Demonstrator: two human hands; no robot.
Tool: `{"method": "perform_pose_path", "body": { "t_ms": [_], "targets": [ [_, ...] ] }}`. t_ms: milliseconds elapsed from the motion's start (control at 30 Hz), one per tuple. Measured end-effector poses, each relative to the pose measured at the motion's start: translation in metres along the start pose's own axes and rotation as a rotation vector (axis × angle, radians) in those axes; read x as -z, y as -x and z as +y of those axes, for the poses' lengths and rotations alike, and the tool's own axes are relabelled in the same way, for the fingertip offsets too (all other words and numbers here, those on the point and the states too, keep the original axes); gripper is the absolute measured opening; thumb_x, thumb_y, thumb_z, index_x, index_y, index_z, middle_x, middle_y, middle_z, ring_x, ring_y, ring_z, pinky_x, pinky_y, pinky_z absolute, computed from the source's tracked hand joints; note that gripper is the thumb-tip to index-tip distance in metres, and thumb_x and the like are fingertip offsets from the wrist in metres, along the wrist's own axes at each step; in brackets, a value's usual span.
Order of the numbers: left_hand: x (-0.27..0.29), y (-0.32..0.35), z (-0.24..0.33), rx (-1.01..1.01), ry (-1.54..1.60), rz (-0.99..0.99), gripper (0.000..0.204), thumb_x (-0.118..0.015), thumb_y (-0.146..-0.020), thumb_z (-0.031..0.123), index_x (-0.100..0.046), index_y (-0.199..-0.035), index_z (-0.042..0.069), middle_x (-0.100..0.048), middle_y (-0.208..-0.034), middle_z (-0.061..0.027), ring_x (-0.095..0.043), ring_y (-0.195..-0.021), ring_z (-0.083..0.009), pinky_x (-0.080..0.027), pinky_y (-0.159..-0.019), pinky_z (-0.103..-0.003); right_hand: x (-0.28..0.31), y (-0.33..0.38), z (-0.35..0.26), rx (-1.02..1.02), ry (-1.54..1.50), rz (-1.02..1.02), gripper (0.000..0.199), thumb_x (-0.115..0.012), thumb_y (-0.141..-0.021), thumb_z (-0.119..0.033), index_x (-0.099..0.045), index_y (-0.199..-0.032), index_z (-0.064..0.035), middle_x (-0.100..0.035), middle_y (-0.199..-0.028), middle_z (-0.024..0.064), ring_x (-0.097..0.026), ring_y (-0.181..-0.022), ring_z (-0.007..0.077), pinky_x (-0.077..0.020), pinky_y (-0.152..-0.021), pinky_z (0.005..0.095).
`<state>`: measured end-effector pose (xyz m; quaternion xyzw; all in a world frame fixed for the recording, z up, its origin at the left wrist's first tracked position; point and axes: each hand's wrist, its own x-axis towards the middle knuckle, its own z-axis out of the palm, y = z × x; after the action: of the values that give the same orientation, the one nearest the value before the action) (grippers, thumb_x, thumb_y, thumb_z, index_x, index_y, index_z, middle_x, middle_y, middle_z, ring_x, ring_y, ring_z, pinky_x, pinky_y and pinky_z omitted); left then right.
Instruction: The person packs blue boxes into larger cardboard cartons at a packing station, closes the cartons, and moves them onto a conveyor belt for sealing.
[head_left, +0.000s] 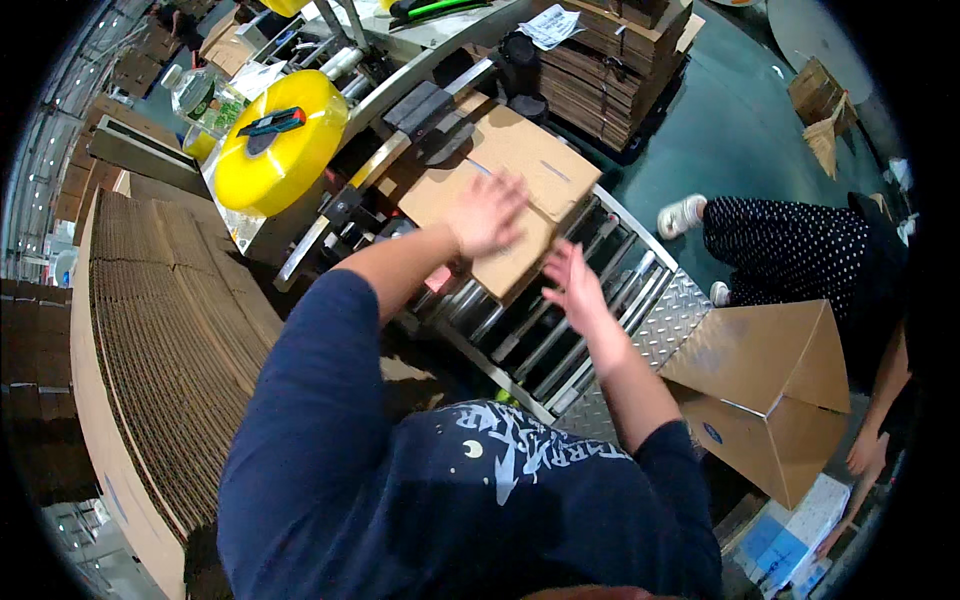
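A closed brown carton sits askew on a roller conveyor, its far-left side under a black clamping head. The left hand, fingers apart, lies over the carton's top face, inside the edges; whether it presses there I cannot tell. The right hand, fingers also apart and gripping nothing, is just beside the carton's near right corner, its contact with the edge unclear. To the right of the carton and toward the body, exposed rollers leave room as far as a patterned metal plate, where another brown box begins. Left of the carton, a yellow tape roll and stacked flat cardboard crowd the space; right of it, green floor stretches toward a co-worker's dotted trousers.
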<state>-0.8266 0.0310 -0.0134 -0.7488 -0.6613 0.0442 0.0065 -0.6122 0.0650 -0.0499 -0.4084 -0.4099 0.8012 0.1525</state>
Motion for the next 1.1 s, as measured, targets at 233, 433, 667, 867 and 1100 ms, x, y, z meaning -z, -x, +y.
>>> {"method": "perform_pose_path", "body": {
  "t_ms": [233, 433, 667, 867, 1100],
  "targets": [
    [0.017, 0.011, -0.013, -0.238, -0.043, 0.089, 0.068, -0.063, -0.063, 0.023, -0.040, -0.127, 0.023, -0.030, -0.137, -0.0065, -0.027, -0.126, -0.0277, -0.020, -0.100, -0.051, 0.154, 0.148, 0.218, -0.386, 0.350, 0.128, 0.022, -0.050, -0.085, -0.026, -0.058, -0.084, -0.0058, -0.049, -0.061, 0.0022, -0.050, -0.059, 0.0131, -0.0393, -0.051, 0.0295],
    [0.017, 0.035, 0.085, 0.214, -0.065, 0.278, 0.058, -0.060, -0.070, 0.014, -0.041, -0.125, 0.022, -0.035, -0.132, -0.0080, -0.029, -0.125, -0.0291, -0.022, -0.100, -0.051, 0.234, 0.281, 0.282, -0.359, 0.917, 0.242, 0.033, -0.058, -0.077, -0.028, -0.061, -0.100, -0.0040, -0.064, -0.095, 0.0133, -0.060, -0.090, 0.0277, -0.0461, -0.078, 0.0356],
    [0.179, 0.180, 0.172, 0.045, 0.153, 0.240, 0.032, -0.068, -0.065, 0.010, -0.061, -0.096, 0.008, -0.059, -0.101, -0.0114, -0.056, -0.096, -0.0283, -0.046, -0.082, -0.036, 0.254, 0.309, 0.234, -0.131, 0.916, 0.330, 0.033, -0.058, -0.077, -0.028, -0.060, -0.100, -0.0038, -0.063, -0.096, 0.0156, -0.060, -0.090, 0.0266, -0.0463, -0.078, 0.0345],
    [0.331, 0.322, 0.138, 0.650, -0.321, 0.209, 0.065, -0.072, -0.066, 0.019, -0.044, -0.124, 0.010, -0.044, -0.128, -0.0132, -0.045, -0.114, -0.0291, -0.039, -0.094, -0.039, 0.310, 0.347, 0.285, -0.059, 1.004, 0.185, 0.033, -0.062, -0.076, -0.025, -0.060, -0.101, -0.0038, -0.063, -0.094, 0.0139, -0.060, -0.088, 0.0265, -0.0466, -0.076, 0.0337],
    [0.313, 0.398, 0.145, 0.697, -0.227, 0.380, 0.044, -0.060, -0.078, 0.011, -0.048, -0.121, 0.011, -0.052, -0.109, -0.0146, -0.050, -0.100, -0.0324, -0.042, -0.087, -0.038, 0.347, 0.383, 0.335, -0.300, 1.253, 0.005, 0.045, -0.062, -0.076, -0.033, -0.057, -0.111, -0.0050, -0.062, -0.102, 0.0143, -0.059, -0.091, 0.0285, -0.0452, -0.080, 0.0332]
  ]
}}
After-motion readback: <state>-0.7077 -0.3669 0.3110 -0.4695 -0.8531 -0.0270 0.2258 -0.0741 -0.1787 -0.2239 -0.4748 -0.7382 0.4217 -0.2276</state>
